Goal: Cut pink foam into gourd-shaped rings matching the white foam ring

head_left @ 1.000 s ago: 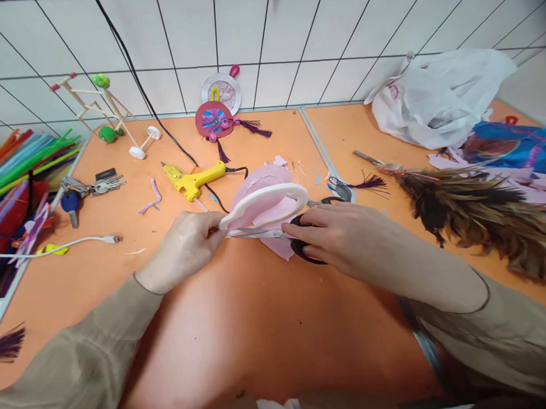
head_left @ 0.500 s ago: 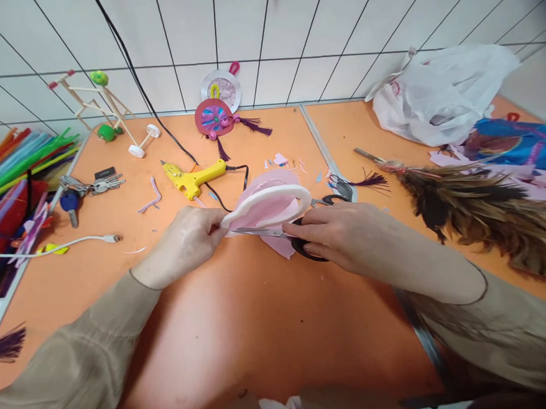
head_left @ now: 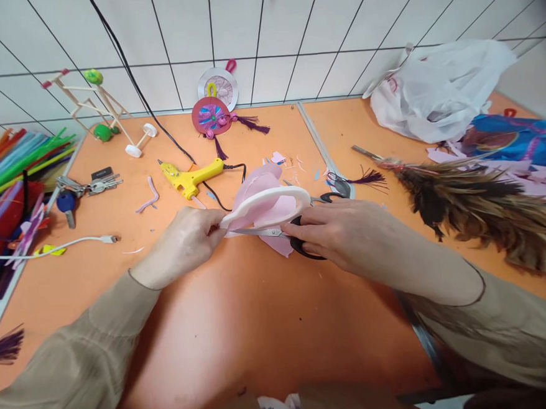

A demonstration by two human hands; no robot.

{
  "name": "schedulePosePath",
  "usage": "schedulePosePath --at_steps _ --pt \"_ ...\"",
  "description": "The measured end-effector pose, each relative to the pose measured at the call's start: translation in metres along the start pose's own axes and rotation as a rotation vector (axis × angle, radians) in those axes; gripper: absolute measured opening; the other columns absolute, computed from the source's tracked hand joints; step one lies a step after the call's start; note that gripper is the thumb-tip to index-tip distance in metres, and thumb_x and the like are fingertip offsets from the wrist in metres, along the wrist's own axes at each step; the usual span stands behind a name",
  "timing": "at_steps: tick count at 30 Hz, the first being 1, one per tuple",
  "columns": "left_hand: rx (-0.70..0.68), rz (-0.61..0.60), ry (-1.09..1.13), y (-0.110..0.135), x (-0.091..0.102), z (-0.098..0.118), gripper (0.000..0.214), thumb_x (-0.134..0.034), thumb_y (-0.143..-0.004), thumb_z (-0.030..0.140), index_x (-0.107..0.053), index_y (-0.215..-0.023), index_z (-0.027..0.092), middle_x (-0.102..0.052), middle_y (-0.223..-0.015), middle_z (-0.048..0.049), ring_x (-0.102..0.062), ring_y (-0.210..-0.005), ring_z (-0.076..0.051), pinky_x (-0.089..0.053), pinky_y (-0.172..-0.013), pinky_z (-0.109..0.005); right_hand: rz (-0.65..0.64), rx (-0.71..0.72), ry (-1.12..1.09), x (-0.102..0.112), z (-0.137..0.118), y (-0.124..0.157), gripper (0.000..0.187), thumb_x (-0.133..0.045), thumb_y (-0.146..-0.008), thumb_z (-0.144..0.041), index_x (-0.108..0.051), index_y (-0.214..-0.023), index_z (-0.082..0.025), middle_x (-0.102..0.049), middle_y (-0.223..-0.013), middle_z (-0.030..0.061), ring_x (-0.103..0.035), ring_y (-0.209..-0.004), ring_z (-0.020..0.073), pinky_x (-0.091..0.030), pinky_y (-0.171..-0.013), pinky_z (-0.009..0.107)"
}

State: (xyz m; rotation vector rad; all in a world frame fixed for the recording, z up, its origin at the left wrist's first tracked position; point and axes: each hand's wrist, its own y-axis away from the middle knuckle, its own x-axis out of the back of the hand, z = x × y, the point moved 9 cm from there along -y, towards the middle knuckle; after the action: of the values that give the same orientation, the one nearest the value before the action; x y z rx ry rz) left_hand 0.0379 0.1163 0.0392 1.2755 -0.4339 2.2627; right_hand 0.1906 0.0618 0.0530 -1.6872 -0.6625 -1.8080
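Observation:
My left hand [head_left: 193, 236] pinches the left edge of a white ring [head_left: 279, 195] with pink paper [head_left: 259, 187] attached to it. Fingers of my right hand [head_left: 338, 230] are wrapped round the black handles of a pair of scissors [head_left: 266, 232]. Their blades point left, along the ring's near lower edge, against the pink paper. A flap of that paper hangs below the blades. Whether the blades are fully closed on the paper I cannot make out. Both hands are held above the orange table [head_left: 244, 331].
Behind my hands lie a yellow glue gun [head_left: 189, 178], paper scraps and a second pair of scissors [head_left: 328, 197]. Keys [head_left: 89, 186] and a white cable [head_left: 83, 241] are at left. A feather duster [head_left: 469, 203] and a plastic bag [head_left: 443, 93] occupy the right. Round tasselled ornaments [head_left: 211, 116] lean by the wall.
The pink paper above the ring has shifted and now stands up more, as a folded flap. Both hands keep nearly the same place, with the scissors still at the ring's lower edge.

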Motion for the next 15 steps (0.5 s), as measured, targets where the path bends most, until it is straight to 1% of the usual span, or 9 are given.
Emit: schedulePosePath --at_steps 3,7,11,13,15 --pt "-0.001 0.001 0.033 0.0 0.0 0.0 0.026 -0.049 -0.086 0.023 -0.055 -0.061 0.017 -0.041 -0.048 0.0049 -0.035 -0.045 -0.008 -0.027 -0.048 -0.024 0.001 -0.013 0.01 0.003 -0.001 -0.002 0.035 -0.046 -0.091 -0.008 -0.064 -0.116 -0.025 -0.069 -0.097 0.0052 -0.055 -0.075 0.0185 -0.027 -0.06 0.031" --pt "-0.005 0.01 0.113 -0.001 0.0 0.0 0.023 -0.051 -0.085 0.025 -0.062 -0.066 0.017 -0.049 -0.051 0.0035 -0.042 -0.047 -0.01 -0.03 -0.048 -0.023 0.01 -0.032 0.009 0.007 -0.003 -0.003 0.036 -0.044 -0.091 -0.006 -0.065 -0.113 -0.026 -0.068 -0.096 0.0047 -0.057 -0.075 0.0191 -0.028 -0.062 0.033" --pt "0.08 0.025 0.198 -0.001 0.003 -0.011 0.021 -0.054 -0.083 0.027 -0.066 -0.069 0.017 -0.056 -0.055 0.0023 -0.048 -0.052 -0.012 -0.034 -0.05 -0.024 -0.041 -0.045 0.016 0.008 -0.002 -0.001 0.034 -0.049 -0.089 -0.009 -0.065 -0.114 -0.026 -0.066 -0.089 0.0047 -0.055 -0.068 0.0174 -0.028 -0.064 0.033" --pt "0.134 0.054 0.261 -0.001 0.006 -0.019 0.019 -0.056 -0.081 0.027 -0.067 -0.07 0.017 -0.06 -0.058 0.0015 -0.052 -0.055 -0.014 -0.037 -0.051 -0.024 -0.078 -0.056 0.001 0.008 -0.001 0.0 0.035 -0.052 -0.088 -0.01 -0.063 -0.118 -0.025 -0.064 -0.088 0.0055 -0.056 -0.069 0.0183 -0.029 -0.065 0.033" --pt "0.174 0.098 0.338 -0.001 0.009 -0.027 0.017 -0.059 -0.078 0.028 -0.068 -0.07 0.016 -0.063 -0.06 0.0006 -0.054 -0.057 -0.015 -0.039 -0.052 -0.025 -0.082 -0.058 -0.029 0.01 0.0 0.0 0.034 -0.054 -0.088 -0.013 -0.063 -0.118 -0.024 -0.064 -0.092 0.0064 -0.057 -0.072 0.0194 -0.029 -0.064 0.032"
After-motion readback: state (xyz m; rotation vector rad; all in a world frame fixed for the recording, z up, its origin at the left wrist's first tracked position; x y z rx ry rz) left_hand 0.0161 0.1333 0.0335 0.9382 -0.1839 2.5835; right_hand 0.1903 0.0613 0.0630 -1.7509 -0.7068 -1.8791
